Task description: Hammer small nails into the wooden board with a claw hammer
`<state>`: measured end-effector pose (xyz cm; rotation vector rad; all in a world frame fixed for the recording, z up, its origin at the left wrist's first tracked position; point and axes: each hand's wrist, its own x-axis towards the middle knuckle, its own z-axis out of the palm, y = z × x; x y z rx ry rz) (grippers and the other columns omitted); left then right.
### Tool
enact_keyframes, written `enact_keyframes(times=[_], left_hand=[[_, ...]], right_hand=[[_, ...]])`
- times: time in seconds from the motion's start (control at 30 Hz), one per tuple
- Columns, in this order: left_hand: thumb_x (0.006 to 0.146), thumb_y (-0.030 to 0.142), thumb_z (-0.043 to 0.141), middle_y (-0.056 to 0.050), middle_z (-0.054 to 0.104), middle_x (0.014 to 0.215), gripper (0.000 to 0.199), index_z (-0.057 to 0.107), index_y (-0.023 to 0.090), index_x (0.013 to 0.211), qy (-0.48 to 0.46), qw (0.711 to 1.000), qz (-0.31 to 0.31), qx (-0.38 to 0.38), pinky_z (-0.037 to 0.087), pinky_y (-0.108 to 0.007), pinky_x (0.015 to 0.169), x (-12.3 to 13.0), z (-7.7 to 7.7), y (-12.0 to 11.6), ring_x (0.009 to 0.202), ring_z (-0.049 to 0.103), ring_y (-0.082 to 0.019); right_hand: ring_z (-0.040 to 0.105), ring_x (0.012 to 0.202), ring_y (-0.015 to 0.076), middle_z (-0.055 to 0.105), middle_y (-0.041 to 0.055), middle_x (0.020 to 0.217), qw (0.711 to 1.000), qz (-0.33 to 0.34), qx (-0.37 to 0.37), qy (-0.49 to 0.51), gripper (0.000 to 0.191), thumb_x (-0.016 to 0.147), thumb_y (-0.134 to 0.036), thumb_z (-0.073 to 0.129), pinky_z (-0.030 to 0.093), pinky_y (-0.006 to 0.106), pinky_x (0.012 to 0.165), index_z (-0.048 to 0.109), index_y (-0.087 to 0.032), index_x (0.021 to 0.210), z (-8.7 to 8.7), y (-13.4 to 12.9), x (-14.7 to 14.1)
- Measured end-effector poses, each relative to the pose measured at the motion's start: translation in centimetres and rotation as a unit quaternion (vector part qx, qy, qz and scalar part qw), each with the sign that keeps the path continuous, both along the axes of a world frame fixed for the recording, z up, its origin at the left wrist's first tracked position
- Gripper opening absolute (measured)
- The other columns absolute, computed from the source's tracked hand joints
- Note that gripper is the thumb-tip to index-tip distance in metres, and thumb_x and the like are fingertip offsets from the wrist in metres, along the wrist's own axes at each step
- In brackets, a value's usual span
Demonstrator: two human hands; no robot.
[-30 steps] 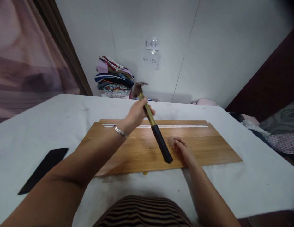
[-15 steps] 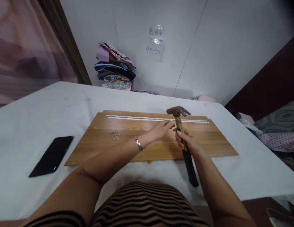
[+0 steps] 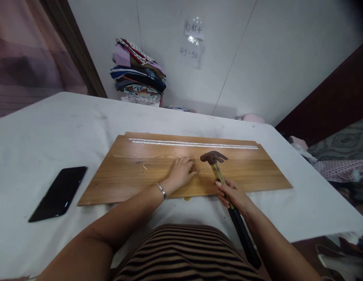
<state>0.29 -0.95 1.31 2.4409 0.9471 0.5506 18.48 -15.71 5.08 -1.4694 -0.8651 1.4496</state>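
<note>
My right hand point(image 3: 231, 194) is wrapped round the handle of a claw hammer point(image 3: 215, 168), whose rusty head hangs over the right half of a wooden board point(image 3: 111, 171). My left hand point(image 3: 181, 171) rests near the middle of the board with its fingers curled round something brown and small that I cannot make out. Small dark marks show on the wood between the hand and the hammer head. Several loose nails point(image 3: 143, 166) lie on the board, left of my left hand. Two pale measuring strips point(image 3: 169, 143) run along the board's far side.
A black phone point(image 3: 59, 195) lies on the white table point(image 3: 90, 125) left of the board. Folded clothes point(image 3: 139, 76) are stacked at the table's back edge against the wall. Paper notes point(image 3: 190, 54) hang on the wall. More cloth lies beyond the right edge.
My left hand has moved left and nearer to me, away from the hammer, and its fingers have curled. The hammer and my right hand have come lower, nearer to my body.
</note>
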Motion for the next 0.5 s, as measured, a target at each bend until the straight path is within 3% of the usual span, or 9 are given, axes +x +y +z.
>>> enact_keyframes(times=[0.1, 0.23, 0.33, 0.5], left_hand=[[0.087, 0.025, 0.070, -0.011, 0.067, 0.114, 0.011, 0.071, 0.017, 0.095, 0.017, 1.000, 0.001, 0.004, 0.042, -0.042, 0.100, 0.0, -0.2, 0.0, 0.115, 0.059, -0.027], [0.089, 0.025, 0.068, -0.012, 0.068, 0.115, 0.013, 0.069, 0.016, 0.099, 0.040, 0.998, 0.031, 0.026, 0.043, -0.042, 0.097, -1.5, 0.3, -0.6, 0.112, 0.059, -0.028], [0.092, 0.024, 0.063, -0.010, 0.070, 0.104, 0.008, 0.067, 0.016, 0.093, 0.067, 0.996, 0.051, 0.033, 0.044, -0.040, 0.091, -3.4, 0.5, -1.5, 0.103, 0.062, -0.027], [0.094, 0.022, 0.058, -0.007, 0.068, 0.091, 0.012, 0.064, 0.018, 0.085, 0.089, 0.994, 0.053, 0.040, 0.045, -0.035, 0.082, -5.1, -0.4, -3.0, 0.090, 0.063, -0.023]], right_hand=[[0.043, 0.040, 0.0066, 0.051, -0.0082, 0.058, 0.999, 0.001, 0.015, -0.042, 0.049, 0.072, -0.063, 0.073, 0.032, 0.020, 0.038, 0.053, -0.021, 0.088, 0.4, 0.0, 0.1], [0.038, 0.040, 0.0058, 0.043, -0.0104, 0.054, 0.994, 0.016, 0.009, -0.110, 0.044, 0.075, -0.060, 0.071, 0.028, 0.020, 0.038, 0.051, -0.022, 0.086, 0.2, 0.0, 0.0], [0.036, 0.040, 0.0053, 0.046, -0.0096, 0.060, 0.994, 0.043, -0.004, -0.099, 0.042, 0.080, -0.062, 0.065, 0.028, 0.019, 0.036, 0.049, -0.023, 0.087, -0.4, -0.2, -0.3], [0.041, 0.042, 0.0059, 0.051, -0.0072, 0.069, 0.994, 0.054, 0.026, -0.090, 0.039, 0.086, -0.061, 0.058, 0.039, 0.022, 0.039, 0.047, -0.024, 0.087, -1.1, -0.1, -0.6]])
